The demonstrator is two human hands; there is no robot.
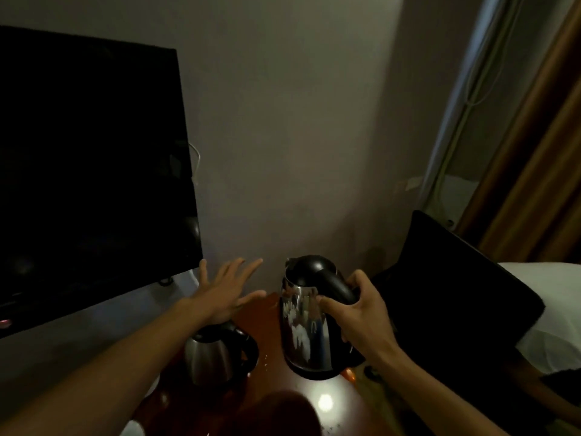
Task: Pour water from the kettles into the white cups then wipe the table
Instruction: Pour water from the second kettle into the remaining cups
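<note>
- Your right hand grips the black handle of the big kettle, with fingers curled round it.
- That kettle is upright at 6 o'clock, on the shiny brown table.
- Your left hand is open with fingers spread (it holds nothing), just above the small kettle at 7 o'clock.
- A dark TV fills 9 o'clock.

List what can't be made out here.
Head view.
White cups: none clear; a pale shape is cut off by the bottom edge.
Water in the tall kettle, held by the right hand: hidden by its steel wall.
Small kettle top: partly behind the left hand.
Dark blob: blurred.
</note>
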